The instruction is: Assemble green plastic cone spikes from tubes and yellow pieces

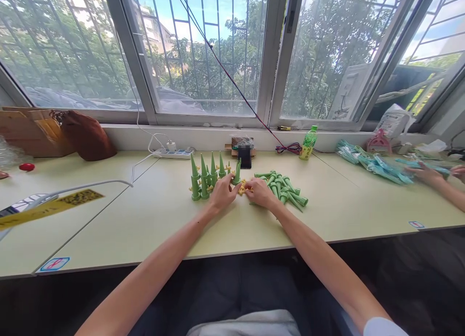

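Observation:
My left hand [223, 193] is closed around the base of a green plastic watering spike [237, 172], which points upward. Just right of it, the fingertips of my right hand [258, 191] are pinched together at a small pile of yellow valves [242, 185]; they seem to grip one, though the fingers partly hide it. Left of my left hand, several green spikes [203, 178] stand upright in rows with yellow valves on their sides. A heap of loose green spikes [281, 184] lies beside my right hand.
Behind the hands are a dark phone-like device [244, 157], a power strip [174, 153] and a green bottle [308, 143]. A white cable arm [105, 183] crosses the left side. At right, another person's hand [426, 173] is near blue plastic-wrapped items [378, 162].

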`<action>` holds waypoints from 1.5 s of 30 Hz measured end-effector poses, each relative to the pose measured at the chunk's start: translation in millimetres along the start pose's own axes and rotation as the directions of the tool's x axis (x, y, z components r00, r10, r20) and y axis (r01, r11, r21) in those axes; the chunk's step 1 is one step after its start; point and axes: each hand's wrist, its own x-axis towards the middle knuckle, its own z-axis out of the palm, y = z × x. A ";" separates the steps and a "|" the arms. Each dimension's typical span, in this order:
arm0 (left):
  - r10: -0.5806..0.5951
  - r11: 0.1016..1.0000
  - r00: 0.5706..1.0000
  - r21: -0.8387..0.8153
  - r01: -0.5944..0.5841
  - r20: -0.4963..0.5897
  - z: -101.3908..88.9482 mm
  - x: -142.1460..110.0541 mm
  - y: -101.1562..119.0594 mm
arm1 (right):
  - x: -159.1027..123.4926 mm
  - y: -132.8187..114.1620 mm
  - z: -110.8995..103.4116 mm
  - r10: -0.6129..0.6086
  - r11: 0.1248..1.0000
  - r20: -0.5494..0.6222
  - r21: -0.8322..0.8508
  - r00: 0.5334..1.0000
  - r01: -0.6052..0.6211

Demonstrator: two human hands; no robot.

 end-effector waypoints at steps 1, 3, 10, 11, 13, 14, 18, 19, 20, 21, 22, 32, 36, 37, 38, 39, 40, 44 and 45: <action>0.002 1.000 1.000 -0.003 -0.002 0.006 0.0 -0.1 -0.1 | -0.2 -0.3 0.0 -0.002 1.000 0.002 -0.006 1.000 0.002; 0.006 1.000 1.000 -0.009 -0.006 0.018 0.1 -0.5 -0.1 | -0.3 -0.5 0.6 -0.009 1.000 0.001 -0.006 1.000 0.009; 0.021 0.999 1.000 -0.024 -0.020 0.023 0.2 -1.1 2.2 | 1.5 2.7 5.7 -0.020 1.000 -0.011 0.020 1.000 0.020; 0.019 1.000 0.999 -0.025 -0.018 0.026 0.0 -1.1 2.5 | 1.7 2.8 5.9 -0.017 1.000 -0.009 0.025 1.000 0.017; 0.017 0.999 0.999 -0.029 -0.016 0.031 -0.2 -0.9 2.8 | 1.5 2.4 5.3 -0.016 0.999 -0.007 0.038 1.000 0.016; 0.017 0.999 0.999 -0.031 -0.016 0.034 -0.3 -0.9 2.7 | 1.2 1.9 4.6 -0.015 0.999 -0.007 0.041 1.000 0.016; 0.019 0.999 0.999 -0.036 -0.017 0.040 0.2 -1.0 1.7 | -0.6 -1.0 0.8 -0.001 0.999 0.005 0.035 1.000 0.000; 0.019 0.999 0.999 -0.036 -0.018 0.040 0.3 -1.0 1.4 | -0.9 -1.6 0.2 0.007 0.999 0.011 0.032 1.000 -0.007; 0.020 0.999 0.999 -0.036 -0.018 0.040 0.5 -1.0 1.2 | -1.1 -2.0 -0.2 0.013 0.999 0.017 0.030 1.000 -0.014; 0.021 0.999 0.999 -0.036 -0.019 0.041 0.5 -1.1 1.0 | -1.3 -2.3 -0.4 0.017 0.999 0.021 0.030 1.000 -0.018; 0.021 0.999 0.999 -0.035 -0.019 0.041 0.5 -1.1 0.9 | -1.3 -2.4 -0.3 0.021 0.999 0.023 0.030 1.000 -0.022; 0.025 0.999 0.999 -0.032 -0.023 0.040 1.3 -0.7 -0.4 | -1.6 -1.6 0.4 0.043 0.999 0.039 0.027 0.998 -0.044; 0.025 0.999 0.999 -0.026 -0.025 0.034 2.0 -0.4 -0.5 | -1.2 0.9 2.4 0.016 0.998 -0.006 0.063 1.000 -0.016; 0.024 0.999 0.999 -0.027 -0.024 0.030 1.9 -0.4 -0.3 | -0.8 1.6 3.3 0.006 0.996 -0.032 0.084 0.999 -0.003; 0.022 0.999 0.999 -0.028 -0.021 0.025 1.9 -0.3 0.0 | -0.2 2.3 4.2 -0.001 0.994 -0.066 0.110 0.998 0.008; 0.017 0.999 1.000 -0.029 -0.017 0.020 1.8 -0.2 0.3 | 0.4 2.8 5.0 -0.004 0.990 -0.103 0.141 0.995 0.019; 0.013 1.000 1.000 -0.029 -0.013 0.015 1.8 -0.2 0.6 | 1.0 3.1 5.6 0.004 0.984 -0.143 0.176 0.990 0.022; 0.009 1.000 1.000 -0.029 -0.008 0.020 2.0 -0.4 1.4 | 2.1 1.3 4.7 0.055 0.950 -0.270 0.312 0.961 0.033; 0.008 0.999 1.000 -0.032 -0.007 0.025 2.1 -0.6 1.6 | 2.0 0.1 3.7 0.064 0.939 -0.293 0.342 0.954 0.043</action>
